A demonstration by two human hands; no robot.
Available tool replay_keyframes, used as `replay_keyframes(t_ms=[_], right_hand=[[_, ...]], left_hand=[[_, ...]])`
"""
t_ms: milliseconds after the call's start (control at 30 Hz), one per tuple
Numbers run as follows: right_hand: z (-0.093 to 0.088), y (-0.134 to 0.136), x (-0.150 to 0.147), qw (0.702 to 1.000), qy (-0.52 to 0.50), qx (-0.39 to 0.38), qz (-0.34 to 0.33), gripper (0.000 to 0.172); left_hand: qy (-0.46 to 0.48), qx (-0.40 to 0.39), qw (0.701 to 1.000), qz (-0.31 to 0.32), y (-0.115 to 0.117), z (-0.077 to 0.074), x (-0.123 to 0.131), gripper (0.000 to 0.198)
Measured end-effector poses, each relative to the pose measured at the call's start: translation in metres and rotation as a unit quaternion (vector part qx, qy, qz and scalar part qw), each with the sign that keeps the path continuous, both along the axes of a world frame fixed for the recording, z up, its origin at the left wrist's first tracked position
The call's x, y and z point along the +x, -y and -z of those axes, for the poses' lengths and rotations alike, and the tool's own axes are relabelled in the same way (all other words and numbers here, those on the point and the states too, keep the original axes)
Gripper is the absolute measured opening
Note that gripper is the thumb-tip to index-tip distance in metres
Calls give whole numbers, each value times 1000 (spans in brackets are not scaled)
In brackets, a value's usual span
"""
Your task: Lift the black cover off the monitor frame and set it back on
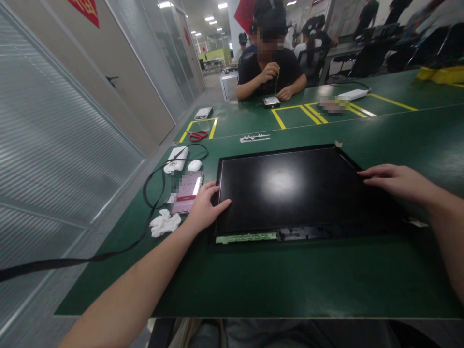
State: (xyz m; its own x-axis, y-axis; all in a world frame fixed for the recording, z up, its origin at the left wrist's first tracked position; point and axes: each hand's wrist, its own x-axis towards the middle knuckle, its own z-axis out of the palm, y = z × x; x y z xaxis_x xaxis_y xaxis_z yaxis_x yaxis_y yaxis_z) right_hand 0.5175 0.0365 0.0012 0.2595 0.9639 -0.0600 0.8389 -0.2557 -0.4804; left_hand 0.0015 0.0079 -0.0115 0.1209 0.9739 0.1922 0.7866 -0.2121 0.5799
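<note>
Left of centre in the frame, the left hand (206, 207) rests at the left edge of the screen (261, 208), thumb and fingers apart. The screen lies flat at centre right, between the hands, its long axis running across the frame, a green board (246, 238) along its lower left edge. Further right, the right hand (397, 183) is at the right edge; whether its grip is clamped I cannot tell. Neither hand is clearly nearer. Around them, left to right: a glass wall (54, 121) at far left, a black strap (119, 253), tissue (165, 224) and phone (190, 189) on the green counter (308, 285), then, top centre, a co-worker (288, 70) behind a small device (271, 101)
</note>
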Motion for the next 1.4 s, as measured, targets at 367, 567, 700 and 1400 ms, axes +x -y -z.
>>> replay_keyframes(t_ms=[367,567,700,1400], right_hand=[[1,-2,5,1000,16,-2,-27,32],[2,-1,4,1000,10,0,-16,33],[1,0,3,1000,14,4,-21,33],[-3,2,-1,998,50,-21,-13,44]], left_hand=[[4,1,1000,4,0,2,-2,45],[-10,3,1000,11,3,0,1,44],[-13,7,1000,19,4,-1,3,47],[-95,13,920,381,22,-48,-2,37]])
